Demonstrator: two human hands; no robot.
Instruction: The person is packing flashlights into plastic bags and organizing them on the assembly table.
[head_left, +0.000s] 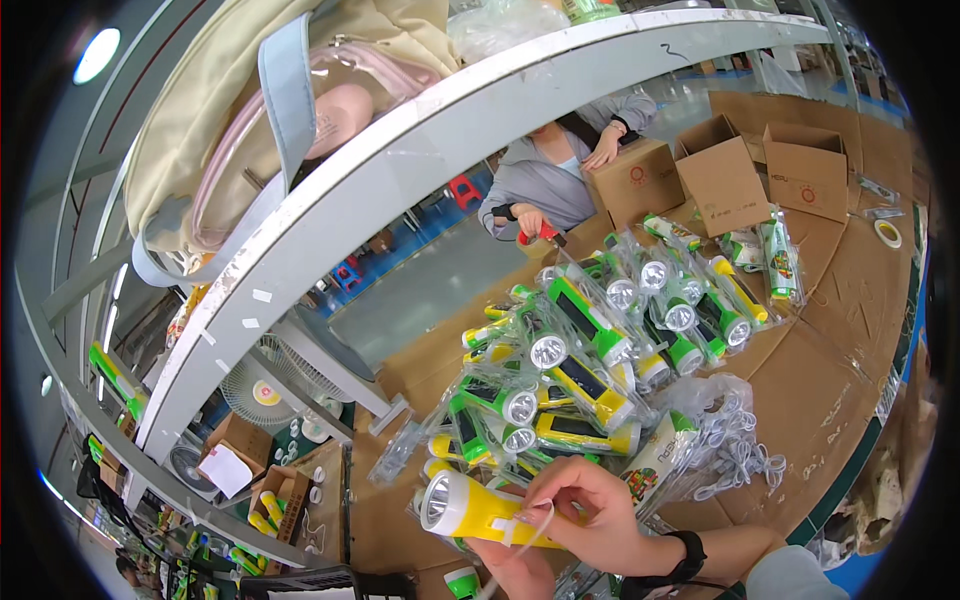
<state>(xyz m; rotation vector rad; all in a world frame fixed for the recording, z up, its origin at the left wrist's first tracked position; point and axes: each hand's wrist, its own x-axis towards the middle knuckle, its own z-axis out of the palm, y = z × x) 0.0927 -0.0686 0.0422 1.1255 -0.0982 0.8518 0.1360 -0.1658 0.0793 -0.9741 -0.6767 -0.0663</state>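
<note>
A yellow flashlight (478, 510) with a white head lies across my hands, its lens facing left. My left hand (515, 568) is closed around its body from below, partly hidden by it. Above the flashlight my right hand (590, 505), with a black band at the wrist, has its fingers pinched on a thin white cord (517, 556). The cord loops at the flashlight's side and hangs below it. Just beyond my hands is a heap of bagged green and yellow flashlights (588, 392). To the right of the heap lies a bundle of white cables (735, 440) in clear plastic.
Across the cardboard-covered table (800, 390), a person (545, 170) holds a red tool (543, 234) and rests a hand on a carton (637, 185). Open cartons (722, 175) and a tape roll (887, 233) are at far right. A shelf beam (400, 125) crosses overhead, bearing a bag (190, 130).
</note>
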